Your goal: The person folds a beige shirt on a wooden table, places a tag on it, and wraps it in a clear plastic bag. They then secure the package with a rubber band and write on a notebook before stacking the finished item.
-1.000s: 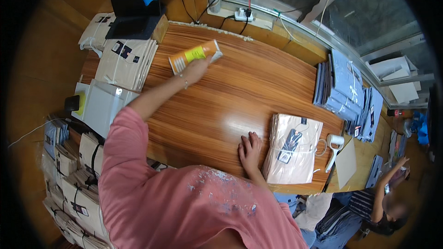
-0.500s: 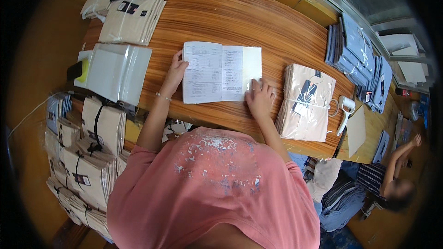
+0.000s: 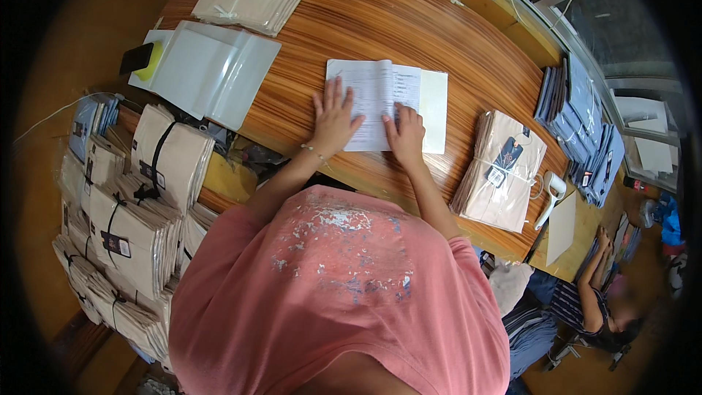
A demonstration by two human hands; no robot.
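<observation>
An open booklet [image 3: 369, 139] with printed pages lies on the wood-grain table in front of me. Its left page bulges up into a soft fold near the middle, and a pale greenish-white sheet or cover [image 3: 434, 113] sticks out on the right. My left hand [image 3: 335, 118] lies flat on the left page, fingers spread. My right hand [image 3: 406, 134] rests on the booklet beside the fold, its thumb apart from the slightly bent fingers; no grip on the paper shows.
A tied stack of beige packaged garments [image 3: 501, 172] and a white lint roller [image 3: 553, 194] lie to the right, blue packs [image 3: 574, 113] beyond. Clear plastic sleeves [image 3: 212, 66] and beige packs [image 3: 252, 0] lie left, with more bundles [image 3: 135, 234] below. Another person [image 3: 585, 300] sits at far right.
My left hand moved from the booklet's left edge onto its left page. My right hand shifted inward from the right edge. The left page now bulges near the middle, and the view has turned.
</observation>
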